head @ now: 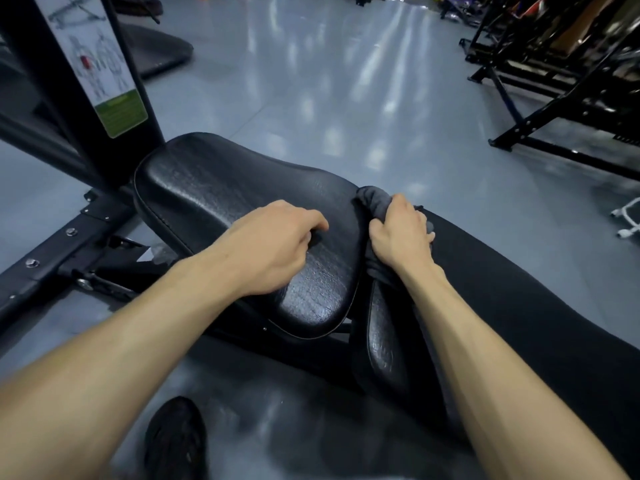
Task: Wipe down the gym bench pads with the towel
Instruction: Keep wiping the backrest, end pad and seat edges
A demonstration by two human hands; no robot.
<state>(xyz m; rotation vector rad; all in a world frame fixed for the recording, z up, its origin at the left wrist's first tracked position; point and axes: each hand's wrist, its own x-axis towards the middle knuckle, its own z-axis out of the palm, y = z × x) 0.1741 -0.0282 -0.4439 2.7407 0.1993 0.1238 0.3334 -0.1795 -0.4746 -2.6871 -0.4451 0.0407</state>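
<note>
A black leather seat pad lies in the middle of the view. My left hand rests on top of it, fingers curled and pressing down, holding nothing. A dark grey towel is bunched in my right hand, which presses it into the gap between the seat pad and the long back pad. The back pad runs off to the lower right. A narrower black pad edge shows below the towel, partly hidden by my right forearm.
A black upright post with an exercise chart sticker stands at the left on a bolted black frame. Black racks fill the right side. My black shoe is on the shiny grey floor.
</note>
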